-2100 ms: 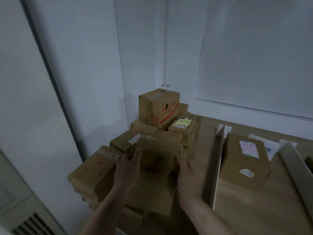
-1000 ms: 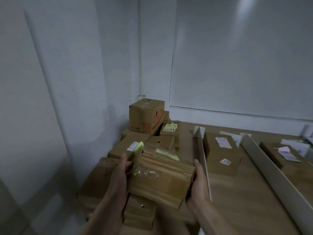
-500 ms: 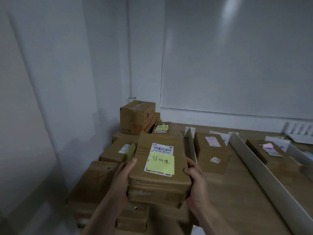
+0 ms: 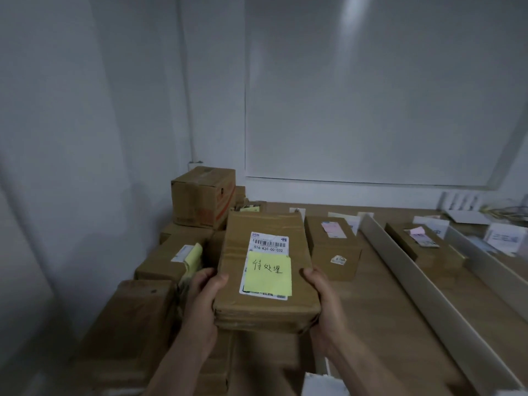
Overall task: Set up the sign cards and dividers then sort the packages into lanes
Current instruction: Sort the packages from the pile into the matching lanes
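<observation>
A flat brown cardboard package (image 4: 257, 307) is lifted in front of me, its top showing a barcode label and a yellow sticky note (image 4: 268, 277) with handwriting. My left hand (image 4: 204, 302) grips its left edge and my right hand (image 4: 323, 301) grips its right edge. A heap of brown packages (image 4: 160, 261) lies to the left and below. White dividers (image 4: 414, 275) run across the wooden table (image 4: 380, 315), forming lanes. One lane holds a package with a pink label (image 4: 333, 247), another a package (image 4: 423, 244) further right.
A tall box with red print (image 4: 200, 195) stands at the back of the heap against the wall. White sign cards (image 4: 503, 238) stand at the far right behind the lanes. Walls close in on the left and behind the table.
Both hands lifted the package off the heap and turned it over, so its label and yellow note now face up. It has come closer to me.
</observation>
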A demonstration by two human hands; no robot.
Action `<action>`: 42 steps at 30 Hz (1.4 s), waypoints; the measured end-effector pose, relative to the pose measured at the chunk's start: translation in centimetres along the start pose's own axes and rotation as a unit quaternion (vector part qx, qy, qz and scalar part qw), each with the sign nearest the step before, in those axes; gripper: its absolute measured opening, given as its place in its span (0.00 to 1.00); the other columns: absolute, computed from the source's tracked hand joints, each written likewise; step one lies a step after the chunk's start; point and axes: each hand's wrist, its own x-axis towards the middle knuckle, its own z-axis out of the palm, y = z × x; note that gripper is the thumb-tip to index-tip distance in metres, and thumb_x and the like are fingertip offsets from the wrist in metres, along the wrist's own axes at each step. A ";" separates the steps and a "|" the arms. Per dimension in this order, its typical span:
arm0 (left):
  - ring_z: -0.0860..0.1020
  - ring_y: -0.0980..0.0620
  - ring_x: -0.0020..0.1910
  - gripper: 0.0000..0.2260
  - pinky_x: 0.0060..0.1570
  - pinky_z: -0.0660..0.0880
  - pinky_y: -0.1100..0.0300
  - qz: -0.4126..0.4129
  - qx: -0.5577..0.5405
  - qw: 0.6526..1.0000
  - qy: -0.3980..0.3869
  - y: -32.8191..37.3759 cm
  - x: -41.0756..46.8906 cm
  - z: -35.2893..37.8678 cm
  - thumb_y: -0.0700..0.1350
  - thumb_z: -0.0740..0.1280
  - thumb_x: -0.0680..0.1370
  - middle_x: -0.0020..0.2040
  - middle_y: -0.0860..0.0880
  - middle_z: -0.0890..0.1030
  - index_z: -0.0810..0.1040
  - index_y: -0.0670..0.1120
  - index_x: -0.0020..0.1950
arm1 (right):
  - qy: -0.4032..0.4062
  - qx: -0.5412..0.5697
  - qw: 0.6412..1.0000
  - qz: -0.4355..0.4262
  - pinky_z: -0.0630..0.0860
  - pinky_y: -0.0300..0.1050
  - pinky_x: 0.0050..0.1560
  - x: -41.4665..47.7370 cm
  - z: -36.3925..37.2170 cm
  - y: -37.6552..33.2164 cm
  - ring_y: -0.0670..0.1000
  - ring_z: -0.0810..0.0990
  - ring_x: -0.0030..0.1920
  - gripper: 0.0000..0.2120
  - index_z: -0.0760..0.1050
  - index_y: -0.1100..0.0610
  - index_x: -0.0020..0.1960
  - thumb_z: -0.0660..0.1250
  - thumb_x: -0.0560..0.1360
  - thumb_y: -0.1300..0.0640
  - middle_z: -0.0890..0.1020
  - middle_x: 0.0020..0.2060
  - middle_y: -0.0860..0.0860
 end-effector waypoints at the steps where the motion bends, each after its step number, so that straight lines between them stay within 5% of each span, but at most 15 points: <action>1: 0.83 0.37 0.53 0.25 0.54 0.78 0.41 0.001 0.001 1.000 -0.010 -0.3 0.2 0.4 0.49 0.75 0.68 0.55 0.39 0.84 0.76 0.44 0.63 | 0.004 0.001 1.000 0.001 0.76 0.65 0.62 0.1 -0.4 -0.2 0.67 0.81 0.61 0.37 0.70 0.57 0.71 0.75 0.65 0.48 0.83 0.58 0.62; 6: 0.82 0.38 0.54 0.15 0.51 0.77 0.47 -0.014 -0.007 0.999 -0.045 -1.7 1.0 3.4 0.45 0.67 0.78 0.54 0.40 0.84 0.76 0.46 0.64 | 0.008 -0.004 1.000 -0.027 0.83 0.53 0.47 0.5 -3.2 -2.1 0.67 0.81 0.60 0.37 0.69 0.58 0.72 0.73 0.65 0.49 0.84 0.58 0.62; 8: 0.82 0.39 0.55 0.15 0.51 0.77 0.48 -0.020 0.003 0.998 -0.054 -2.2 1.3 4.9 0.46 0.67 0.79 0.55 0.42 0.84 0.76 0.48 0.65 | 0.012 -0.010 0.999 -0.042 0.82 0.54 0.49 0.6 -4.5 -2.9 0.66 0.82 0.60 0.39 0.69 0.57 0.72 0.74 0.64 0.49 0.84 0.58 0.61; 10: 0.82 0.41 0.55 0.17 0.53 0.77 0.46 -0.030 0.018 0.997 -0.068 -2.6 1.5 6.5 0.49 0.68 0.77 0.56 0.44 0.85 0.77 0.52 0.66 | 0.022 -0.017 0.998 -0.057 0.81 0.54 0.51 0.7 -5.9 -3.8 0.63 0.83 0.58 0.39 0.68 0.55 0.73 0.74 0.64 0.48 0.84 0.58 0.60; 15: 0.81 0.43 0.57 0.11 0.61 0.76 0.40 -0.060 0.052 0.992 -0.096 -4.2 1.2 11.5 0.48 0.64 0.80 0.54 0.48 0.85 0.79 0.60 0.59 | 0.048 -0.037 0.995 -0.074 0.79 0.45 0.33 0.7 -10.0 -6.3 0.59 0.85 0.49 0.44 0.68 0.53 0.72 0.75 0.59 0.42 0.85 0.56 0.58; 19: 0.80 0.46 0.56 0.15 0.61 0.72 0.42 -0.080 0.066 0.988 -0.113 -6.0 0.3 16.9 0.46 0.62 0.80 0.50 0.53 0.86 0.83 0.67 0.47 | 0.066 -0.046 0.993 -0.090 0.81 0.51 0.46 1.2 -14.5 -9.4 0.63 0.84 0.57 0.45 0.71 0.59 0.71 0.75 0.58 0.41 0.85 0.56 0.60; 23: 0.82 0.45 0.55 0.12 0.50 0.77 0.48 -0.065 0.067 0.987 -0.134 -8.3 -0.9 22.9 0.46 0.62 0.81 0.53 0.49 0.86 0.80 0.58 0.60 | 0.063 -0.040 0.992 -0.102 0.80 0.49 0.44 1.8 -20.0 -13.2 0.62 0.83 0.56 0.42 0.72 0.59 0.69 0.75 0.60 0.41 0.84 0.58 0.61; 28: 0.81 0.43 0.59 0.25 0.60 0.76 0.39 -0.074 0.073 0.984 -0.148 -11.3 -2.2 30.1 0.53 0.67 0.68 0.58 0.48 0.84 0.77 0.57 0.66 | 0.058 -0.039 0.992 -0.109 0.82 0.49 0.43 2.1 -26.7 -17.8 0.60 0.85 0.53 0.42 0.73 0.61 0.68 0.75 0.59 0.43 0.85 0.56 0.61; 30: 0.81 0.43 0.59 0.26 0.59 0.77 0.39 -0.076 0.073 0.984 -0.144 -12.7 -2.7 32.8 0.53 0.67 0.67 0.58 0.48 0.84 0.76 0.58 0.67 | 0.067 -0.040 0.991 -0.104 0.81 0.59 0.55 2.3 -29.4 -19.3 0.63 0.84 0.57 0.43 0.72 0.60 0.70 0.76 0.60 0.43 0.84 0.57 0.61; 42: 0.82 0.41 0.55 0.16 0.57 0.76 0.41 -0.082 0.098 0.980 -0.150 -18.7 -3.2 44.3 0.41 0.60 0.80 0.53 0.45 0.86 0.78 0.52 0.64 | 0.096 -0.070 0.984 -0.136 0.77 0.60 0.62 4.0 -40.4 -25.5 0.61 0.83 0.59 0.44 0.70 0.58 0.73 0.75 0.61 0.40 0.84 0.58 0.58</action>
